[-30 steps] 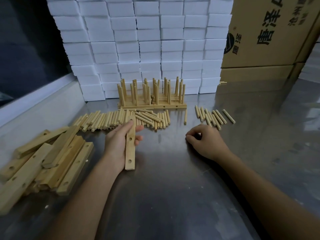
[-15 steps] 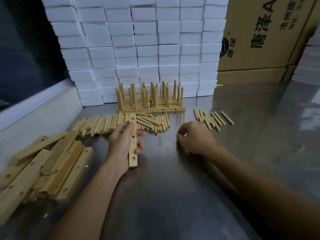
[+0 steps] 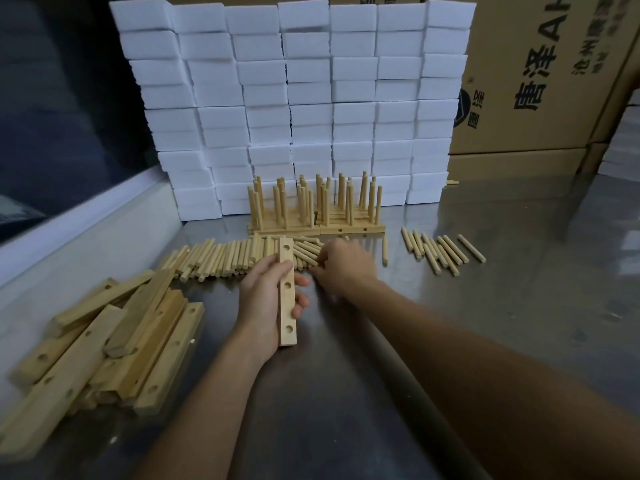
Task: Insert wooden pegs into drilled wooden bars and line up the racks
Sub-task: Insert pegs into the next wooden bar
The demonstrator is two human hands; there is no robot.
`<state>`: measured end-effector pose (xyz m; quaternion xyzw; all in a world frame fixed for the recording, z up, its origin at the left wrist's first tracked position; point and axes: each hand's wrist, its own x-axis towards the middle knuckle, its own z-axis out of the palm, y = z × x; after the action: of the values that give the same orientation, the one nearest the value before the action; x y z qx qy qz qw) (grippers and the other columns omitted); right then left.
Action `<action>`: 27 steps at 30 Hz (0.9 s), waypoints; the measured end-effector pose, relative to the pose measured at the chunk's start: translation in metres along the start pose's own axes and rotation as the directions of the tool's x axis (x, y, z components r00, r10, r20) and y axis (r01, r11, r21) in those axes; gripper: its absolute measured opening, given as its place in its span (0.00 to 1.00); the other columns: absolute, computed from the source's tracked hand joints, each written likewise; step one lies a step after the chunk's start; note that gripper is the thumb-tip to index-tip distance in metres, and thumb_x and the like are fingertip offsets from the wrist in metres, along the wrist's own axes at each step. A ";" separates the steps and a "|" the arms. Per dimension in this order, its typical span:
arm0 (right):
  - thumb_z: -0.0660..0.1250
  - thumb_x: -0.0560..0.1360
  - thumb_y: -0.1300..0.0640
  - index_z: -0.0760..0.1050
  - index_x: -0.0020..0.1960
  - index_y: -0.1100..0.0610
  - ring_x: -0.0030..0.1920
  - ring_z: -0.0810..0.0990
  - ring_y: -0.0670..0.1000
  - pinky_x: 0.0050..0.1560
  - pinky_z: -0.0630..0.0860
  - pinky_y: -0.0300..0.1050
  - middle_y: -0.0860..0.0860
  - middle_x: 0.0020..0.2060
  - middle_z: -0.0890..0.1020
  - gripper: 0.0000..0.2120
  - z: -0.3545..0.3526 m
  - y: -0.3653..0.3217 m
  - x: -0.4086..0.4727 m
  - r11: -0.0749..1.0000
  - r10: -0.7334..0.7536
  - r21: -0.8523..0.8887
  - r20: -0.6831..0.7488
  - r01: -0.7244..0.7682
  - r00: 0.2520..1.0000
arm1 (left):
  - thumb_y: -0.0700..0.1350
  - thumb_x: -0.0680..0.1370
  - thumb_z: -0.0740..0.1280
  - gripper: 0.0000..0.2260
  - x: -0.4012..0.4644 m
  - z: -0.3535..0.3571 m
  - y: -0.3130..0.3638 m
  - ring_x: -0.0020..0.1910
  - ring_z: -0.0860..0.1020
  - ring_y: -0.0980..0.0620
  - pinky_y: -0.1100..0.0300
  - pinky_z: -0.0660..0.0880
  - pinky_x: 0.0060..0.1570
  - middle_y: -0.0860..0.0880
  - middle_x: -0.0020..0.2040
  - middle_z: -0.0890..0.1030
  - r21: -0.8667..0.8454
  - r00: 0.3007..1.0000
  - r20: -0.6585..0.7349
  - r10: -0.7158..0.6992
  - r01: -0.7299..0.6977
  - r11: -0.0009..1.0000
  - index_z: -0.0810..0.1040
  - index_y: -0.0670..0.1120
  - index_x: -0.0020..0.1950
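My left hand (image 3: 266,296) grips a drilled wooden bar (image 3: 287,291), held lengthwise away from me with its holes facing up. My right hand (image 3: 341,266) reaches into the long row of loose pegs (image 3: 221,258) just right of the bar's far end; its fingers curl among the pegs, and what they hold is hidden. Finished racks (image 3: 315,209) with upright pegs stand at the back against the white blocks. A smaller group of pegs (image 3: 438,249) lies to the right. A pile of empty drilled bars (image 3: 104,337) lies at the left.
A wall of white foam blocks (image 3: 294,102) closes the back. Cardboard boxes (image 3: 540,74) stand at the back right. A raised white ledge (image 3: 79,220) runs along the left of the steel table (image 3: 485,323).
My right hand has moved left and forward from the bare table into the peg row. My left hand has drawn the bar slightly nearer and straightened it.
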<state>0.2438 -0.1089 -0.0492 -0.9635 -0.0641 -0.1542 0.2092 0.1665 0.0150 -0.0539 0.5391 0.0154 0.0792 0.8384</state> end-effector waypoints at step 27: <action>0.71 0.76 0.55 0.82 0.46 0.52 0.35 0.79 0.42 0.36 0.76 0.34 0.47 0.35 0.83 0.02 -0.053 0.039 -0.090 0.785 -0.066 0.614 -0.042 0.078 0.997 | 0.41 0.77 0.71 0.03 -0.011 0.010 0.007 0.23 0.72 0.54 0.64 0.64 0.19 0.48 0.34 0.83 0.120 1.000 -0.027 -0.005 0.009 0.993 0.79 0.42 0.48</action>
<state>0.1515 -0.1718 -0.0474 -0.8385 -0.1456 -0.1414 0.5058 0.1558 0.0073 -0.0445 0.5872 0.0333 0.0824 0.8045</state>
